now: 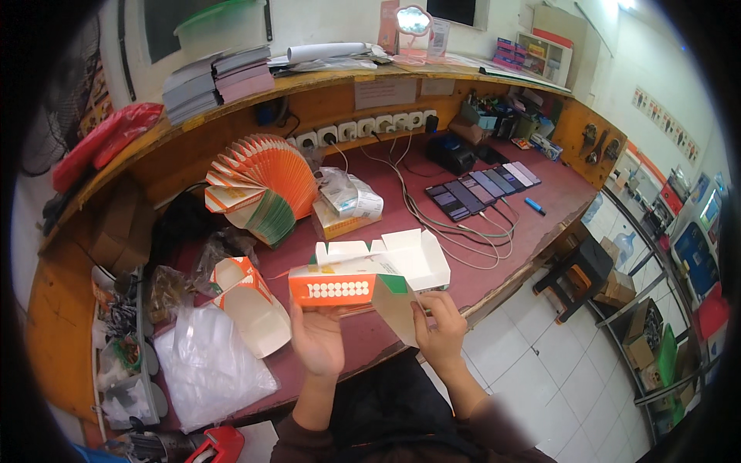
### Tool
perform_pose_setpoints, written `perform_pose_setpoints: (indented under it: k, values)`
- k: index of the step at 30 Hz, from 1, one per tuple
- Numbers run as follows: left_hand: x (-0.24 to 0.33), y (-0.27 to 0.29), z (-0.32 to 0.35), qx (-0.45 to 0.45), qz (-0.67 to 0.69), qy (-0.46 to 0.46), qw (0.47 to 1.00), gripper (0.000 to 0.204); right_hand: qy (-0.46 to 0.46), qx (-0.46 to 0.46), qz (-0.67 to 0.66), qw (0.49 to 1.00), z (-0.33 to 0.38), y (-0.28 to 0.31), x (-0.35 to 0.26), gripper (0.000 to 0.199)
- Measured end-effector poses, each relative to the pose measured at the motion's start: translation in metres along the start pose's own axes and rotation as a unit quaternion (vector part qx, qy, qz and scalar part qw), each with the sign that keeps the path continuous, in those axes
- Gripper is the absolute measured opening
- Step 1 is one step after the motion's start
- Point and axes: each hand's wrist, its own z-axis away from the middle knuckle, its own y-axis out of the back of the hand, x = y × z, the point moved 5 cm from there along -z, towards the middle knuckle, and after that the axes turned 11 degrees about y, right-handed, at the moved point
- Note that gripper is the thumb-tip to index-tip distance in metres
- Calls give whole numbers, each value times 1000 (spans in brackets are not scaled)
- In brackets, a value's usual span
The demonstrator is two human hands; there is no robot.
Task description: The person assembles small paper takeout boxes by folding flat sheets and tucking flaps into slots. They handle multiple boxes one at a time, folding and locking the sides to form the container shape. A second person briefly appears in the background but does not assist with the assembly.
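Observation:
Above the table's near edge, my left hand [318, 343] supports an orange and white folding carton [332, 292] from below, palm up, its fingers partly hidden behind the box. My right hand [440, 328] pinches the end flap of this carton between thumb and fingers; the flap has a green edge and a plain pale inside. Just behind it lies an open carton [421, 262] with its white inside showing. To the left stands another open orange and white carton [262, 320]. A fanned stack of flat orange, white and green cartons [266, 181] sits farther back.
Clear plastic bags [212, 370] lie at the near left. Small boxes [347, 208] are piled behind the cartons. A row of phones [482, 191] with white cables [432, 224], and a blue marker [535, 206], lie right. Power sockets [363, 127] line the back; a black stool [575, 266] stands beside the table.

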Motion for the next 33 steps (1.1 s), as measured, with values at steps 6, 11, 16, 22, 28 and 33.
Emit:
perform_pose_setpoints:
  k: [6,11,16,22,28,33]
  values:
    - [-33,-35,17,-62,-341,-16,938,54,104,-2,6,995,2,-4,-27,26]
    - [-35,-22,12,61,-381,106,916,29,53,-16,-50,997,-8,1,-20,23]
    - [-22,-35,25,4,-621,-161,767,24,-56,8,-108,992,-12,2,-9,18]
    - [-29,-39,34,-32,-600,-140,787,29,15,61,-102,993,-7,-3,-29,15]
    - [-25,-21,37,-19,-523,-86,848,30,5,22,-130,991,-12,3,-34,12]
    - [-12,-6,47,-13,-515,-80,854,31,-3,14,-157,987,-16,3,-40,12]
